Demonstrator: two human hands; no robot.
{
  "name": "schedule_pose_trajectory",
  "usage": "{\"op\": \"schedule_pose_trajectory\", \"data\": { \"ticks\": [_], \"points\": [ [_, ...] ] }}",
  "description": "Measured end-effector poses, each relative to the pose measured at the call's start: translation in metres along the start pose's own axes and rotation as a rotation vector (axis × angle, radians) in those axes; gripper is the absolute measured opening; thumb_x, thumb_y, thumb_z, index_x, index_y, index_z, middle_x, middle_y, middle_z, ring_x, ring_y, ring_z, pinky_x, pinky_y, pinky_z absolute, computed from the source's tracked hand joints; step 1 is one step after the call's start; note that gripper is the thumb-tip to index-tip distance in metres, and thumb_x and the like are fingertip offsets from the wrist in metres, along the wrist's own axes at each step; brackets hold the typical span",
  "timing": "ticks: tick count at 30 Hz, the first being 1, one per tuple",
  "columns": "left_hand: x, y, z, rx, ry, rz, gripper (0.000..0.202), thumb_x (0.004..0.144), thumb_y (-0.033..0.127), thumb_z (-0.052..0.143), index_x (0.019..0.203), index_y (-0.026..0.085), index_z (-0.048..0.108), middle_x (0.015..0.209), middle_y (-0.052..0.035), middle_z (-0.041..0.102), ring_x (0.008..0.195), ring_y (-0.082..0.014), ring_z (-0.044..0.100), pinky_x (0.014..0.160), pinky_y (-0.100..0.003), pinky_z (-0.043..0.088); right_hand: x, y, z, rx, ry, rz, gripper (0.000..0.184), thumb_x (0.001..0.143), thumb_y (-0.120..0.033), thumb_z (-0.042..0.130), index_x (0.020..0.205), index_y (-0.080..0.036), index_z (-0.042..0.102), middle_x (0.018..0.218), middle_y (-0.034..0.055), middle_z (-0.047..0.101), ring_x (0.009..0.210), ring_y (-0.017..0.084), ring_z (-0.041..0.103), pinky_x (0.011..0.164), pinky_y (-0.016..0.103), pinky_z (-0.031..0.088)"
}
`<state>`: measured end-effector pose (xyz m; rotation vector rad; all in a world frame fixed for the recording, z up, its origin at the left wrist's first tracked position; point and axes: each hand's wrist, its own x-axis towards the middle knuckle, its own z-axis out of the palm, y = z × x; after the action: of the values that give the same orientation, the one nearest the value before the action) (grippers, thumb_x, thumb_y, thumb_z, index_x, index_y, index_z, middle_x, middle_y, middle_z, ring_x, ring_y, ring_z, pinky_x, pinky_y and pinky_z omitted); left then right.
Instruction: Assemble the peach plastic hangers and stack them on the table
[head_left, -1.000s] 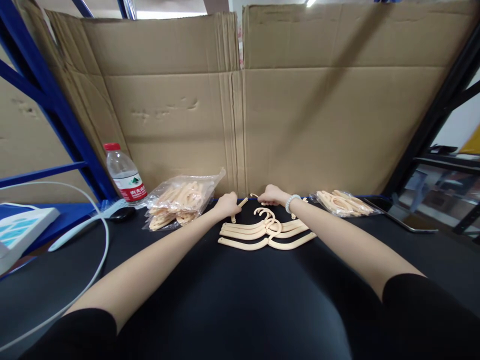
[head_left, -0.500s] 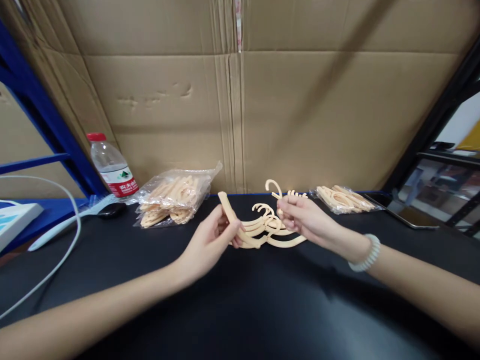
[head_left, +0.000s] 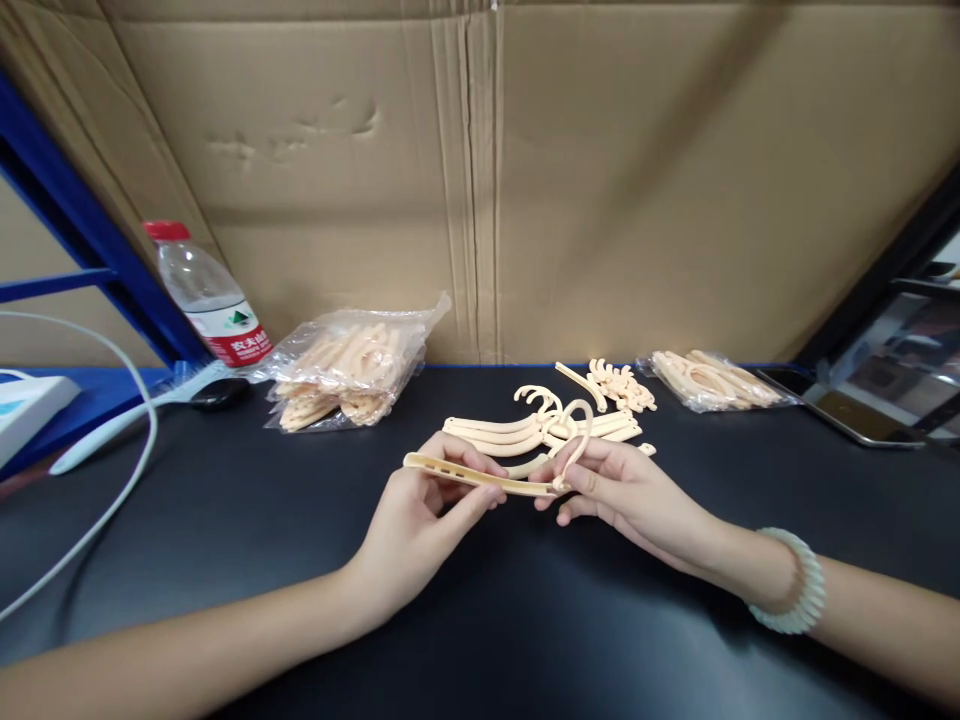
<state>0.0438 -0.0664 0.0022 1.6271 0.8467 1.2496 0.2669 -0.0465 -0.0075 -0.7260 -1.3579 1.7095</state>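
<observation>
My left hand (head_left: 420, 515) pinches a long cream plastic hanger arm (head_left: 472, 475) above the black table (head_left: 525, 620). My right hand (head_left: 622, 490) holds a cream hook piece (head_left: 576, 440) pressed against the arm's right end. Just behind my hands lies a small pile of finished cream hangers (head_left: 525, 432). A cluster of loose hook pieces (head_left: 622, 385) sits behind that, to the right. I wear a pale bead bracelet (head_left: 795, 585) on my right wrist.
A clear bag of hanger parts (head_left: 349, 370) lies at back left, another bag (head_left: 712, 380) at back right. A water bottle (head_left: 206, 295) stands by the blue rack. A white cable (head_left: 112, 470) curves at left. A dark phone (head_left: 847, 415) lies far right. Cardboard walls the back.
Both hands drew back from the far pile toward me, carrying an arm and a hook. The pieces, held apart before, now meet at the arm's right end. The camera tilted down.
</observation>
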Motion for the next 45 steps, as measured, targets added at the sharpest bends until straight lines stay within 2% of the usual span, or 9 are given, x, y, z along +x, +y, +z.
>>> {"op": "schedule_pose_trajectory", "data": {
  "ticks": [5,13,17,22,27,31,35,40,45],
  "points": [
    [-0.004,0.000,0.001,0.128,0.010,0.082,0.006,0.087,0.015,0.063,0.088,0.020,0.060,0.088,-0.0009,0.066,0.081,-0.0137,0.068,0.073,-0.023,0.057,-0.005,0.000,0.002,-0.001,-0.076,0.054,0.021,0.088,-0.035,0.069,0.094,-0.015,0.066,0.105,0.0101,0.070,0.093,0.021,0.071,0.075,0.027,0.057],
    [-0.008,-0.002,-0.001,0.365,-0.008,0.296,0.017,0.084,0.008,0.066,0.089,0.022,0.059,0.088,0.0020,0.069,0.083,-0.0138,0.068,0.075,-0.023,0.054,-0.005,-0.001,0.001,-0.052,-0.079,0.032,0.023,0.088,-0.036,0.069,0.095,-0.014,0.064,0.104,0.0110,0.072,0.090,0.020,0.072,0.076,0.027,0.058],
    [-0.009,-0.001,0.000,0.387,-0.017,0.338,0.018,0.084,0.007,0.066,0.090,0.022,0.059,0.088,0.0018,0.070,0.081,-0.0140,0.068,0.073,-0.023,0.054,-0.006,-0.002,0.004,-0.083,-0.066,-0.005,0.023,0.087,-0.036,0.069,0.093,-0.015,0.062,0.100,0.0102,0.073,0.087,0.020,0.073,0.074,0.027,0.058],
    [-0.010,0.002,0.001,0.394,-0.002,0.244,0.013,0.084,0.012,0.069,0.087,0.022,0.060,0.086,0.0000,0.070,0.080,-0.0167,0.069,0.072,-0.026,0.055,-0.007,-0.001,0.008,-0.132,-0.019,-0.069,0.025,0.085,-0.039,0.070,0.087,-0.016,0.060,0.090,0.0081,0.073,0.079,0.021,0.074,0.070,0.029,0.060],
    [-0.013,0.007,0.005,0.368,-0.005,0.213,0.008,0.082,0.016,0.070,0.082,0.021,0.063,0.081,-0.0017,0.069,0.075,-0.0176,0.068,0.070,-0.027,0.054,-0.007,0.000,0.010,-0.183,0.007,-0.111,0.028,0.085,-0.042,0.070,0.083,-0.017,0.057,0.072,0.0031,0.070,0.069,0.020,0.073,0.065,0.030,0.060],
    [-0.011,0.007,0.009,0.192,0.051,0.058,0.007,0.084,0.020,0.068,0.081,0.021,0.062,0.080,-0.0003,0.065,0.073,-0.0158,0.067,0.066,-0.025,0.055,-0.007,0.001,0.010,-0.166,0.001,-0.132,0.024,0.087,-0.039,0.068,0.084,-0.017,0.058,0.076,0.0045,0.070,0.070,0.019,0.072,0.064,0.029,0.059],
    [-0.006,0.007,0.012,-0.041,0.112,-0.106,0.019,0.080,0.025,0.072,0.082,0.019,0.055,0.073,0.0034,0.063,0.062,-0.0124,0.065,0.062,-0.024,0.056,-0.007,0.001,0.010,-0.244,0.037,-0.242,0.019,0.085,-0.035,0.070,0.083,-0.017,0.065,0.085,0.0057,0.067,0.073,0.016,0.067,0.060,0.026,0.057],
    [-0.001,0.009,0.013,-0.115,0.147,-0.168,0.027,0.075,0.028,0.077,0.084,0.017,0.054,0.072,0.0035,0.063,0.059,-0.0110,0.063,0.057,-0.021,0.056,-0.006,-0.001,0.011,-0.312,0.096,-0.281,0.019,0.083,-0.037,0.071,0.081,-0.018,0.068,0.078,0.0023,0.061,0.056,0.011,0.054,0.048,0.023,0.051],
    [0.000,0.009,0.014,-0.149,0.111,-0.221,0.031,0.077,0.029,0.075,0.095,0.018,0.052,0.071,0.0046,0.063,0.059,-0.0099,0.063,0.058,-0.020,0.055,-0.006,0.000,0.013,-0.263,0.092,-0.240,0.017,0.082,-0.035,0.072,0.086,-0.019,0.066,0.075,0.0005,0.059,0.057,0.011,0.055,0.048,0.022,0.051]
  ]
}}
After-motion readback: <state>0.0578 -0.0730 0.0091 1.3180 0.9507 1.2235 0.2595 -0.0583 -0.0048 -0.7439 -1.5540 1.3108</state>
